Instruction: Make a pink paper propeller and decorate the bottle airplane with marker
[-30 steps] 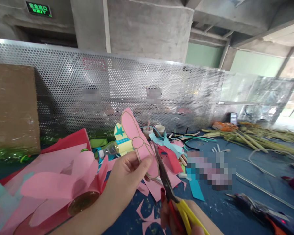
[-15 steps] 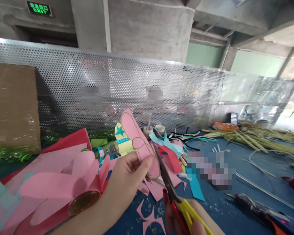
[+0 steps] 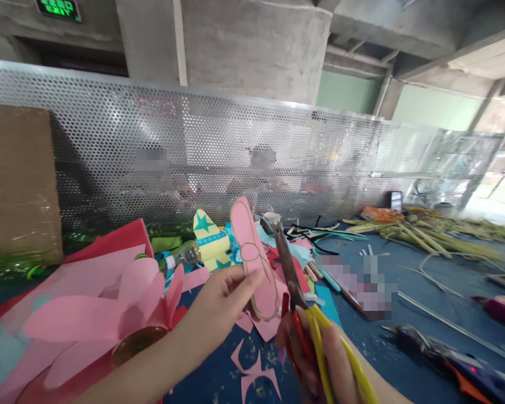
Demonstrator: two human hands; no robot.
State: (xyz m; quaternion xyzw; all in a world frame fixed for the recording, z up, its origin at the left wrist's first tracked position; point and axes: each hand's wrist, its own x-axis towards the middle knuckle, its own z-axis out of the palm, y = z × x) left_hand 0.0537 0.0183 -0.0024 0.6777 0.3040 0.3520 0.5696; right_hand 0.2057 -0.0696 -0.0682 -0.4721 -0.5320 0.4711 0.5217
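Between thumb and fingers, my left hand point(image 3: 225, 300) pinches a pink paper cutout point(image 3: 244, 227), shaped like a bow or propeller with dark outlines and a round centre. My right hand point(image 3: 320, 353) is wrapped round the handles of scissors point(image 3: 292, 269) with red and yellow grips. Their dark blades point up and away, just right of the cutout and apart from it. Pink paper scraps point(image 3: 252, 367) lie on the blue table below my hands. Behind the cutout rests a small clear bottle point(image 3: 187, 253) dressed in yellow paper with teal stars.
Large pink paper petals point(image 3: 79, 317) and red sheets point(image 3: 109, 241) fill the left side. At right lie a hot glue gun point(image 3: 441, 356), a pixelated flat object point(image 3: 357, 286) and dried stalks point(image 3: 425, 233). A perforated metal panel point(image 3: 219, 140) stands along the back.
The scissors have drawn away from the cutout's right edge, and their handles have spread. The cutout has shifted slightly right and stands more upright. The camera view has moved a little.
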